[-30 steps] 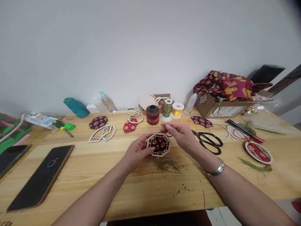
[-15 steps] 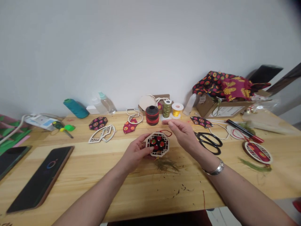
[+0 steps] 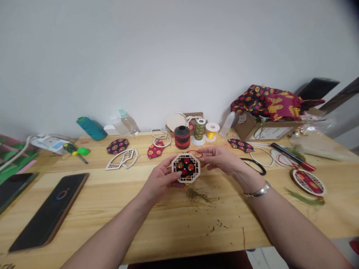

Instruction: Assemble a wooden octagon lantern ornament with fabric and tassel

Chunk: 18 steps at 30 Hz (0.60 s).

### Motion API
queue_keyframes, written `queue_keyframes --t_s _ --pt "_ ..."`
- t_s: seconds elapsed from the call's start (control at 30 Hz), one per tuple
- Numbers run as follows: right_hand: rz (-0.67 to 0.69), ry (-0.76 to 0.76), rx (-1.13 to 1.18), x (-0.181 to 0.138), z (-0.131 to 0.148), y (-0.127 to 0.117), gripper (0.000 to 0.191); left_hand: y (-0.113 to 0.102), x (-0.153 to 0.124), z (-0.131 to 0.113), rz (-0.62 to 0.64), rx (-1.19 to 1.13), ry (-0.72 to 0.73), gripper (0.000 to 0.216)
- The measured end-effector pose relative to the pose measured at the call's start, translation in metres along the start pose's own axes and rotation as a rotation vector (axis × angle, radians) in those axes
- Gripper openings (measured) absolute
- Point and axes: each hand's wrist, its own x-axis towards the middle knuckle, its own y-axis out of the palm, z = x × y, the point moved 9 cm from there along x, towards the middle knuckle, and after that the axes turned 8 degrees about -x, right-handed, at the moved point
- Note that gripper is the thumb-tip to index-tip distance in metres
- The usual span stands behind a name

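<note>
My left hand point(image 3: 162, 175) grips an octagonal pendant point(image 3: 186, 168) by its left side, thumb across the front. The pendant has a pale lattice frame over dark floral fabric. From its bottom hangs an olive-green tassel point(image 3: 197, 195), tied with a bit of yellow. A red cord point(image 3: 198, 152) curves from the pendant's top towards my right hand point(image 3: 217, 160). The right fingers are pinched around the cord, close against the pendant's right edge; their tips are partly hidden. Black-handled scissors point(image 3: 256, 164) lie beside my right wrist, which partly covers them.
Behind the hands stand a red-and-black thread spool point(image 3: 182, 137), a green spool point(image 3: 199, 130) and a yellow spool point(image 3: 212, 130). Lattice frames point(image 3: 122, 158) lie at left, beyond a phone point(image 3: 50, 211). An oval pendant point(image 3: 308, 182) lies at right, near a cardboard box point(image 3: 251, 129) topped with fabric.
My right hand has come down from above the cord to the pendant's right edge, covering more of the scissors. The pendant has shifted slightly left and up in my left hand.
</note>
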Motion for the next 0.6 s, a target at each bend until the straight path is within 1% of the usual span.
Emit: queue_keyframes --t_s 0.07,0.13,0.2,0.33,0.5,0.6 --pt "-0.061 -0.024 0.068 0.0 0.002 -0.004 0.016 0.0 0.0 0.002 0.007 0.013 -0.02 0.057" --pt "-0.116 -0.064 0.08 0.0 0.006 -0.009 0.009 0.002 -0.001 0.005 0.017 0.031 -0.048 0.054" --pt "-0.154 -0.089 0.078 -0.001 0.009 -0.011 0.009 0.004 -0.001 0.008 0.032 0.045 -0.077 0.052" --pt "-0.181 -0.128 0.117 -0.001 0.012 -0.013 0.019 0.008 -0.004 0.013 0.07 0.063 -0.126 0.054" --pt "-0.148 -0.201 0.178 -0.003 0.019 -0.009 0.035 0.01 -0.005 0.017 0.1 0.062 -0.15 0.052" --pt "-0.15 -0.238 0.09 -0.005 0.024 -0.006 0.04 0.011 -0.005 0.016 0.115 0.064 -0.145 0.051"
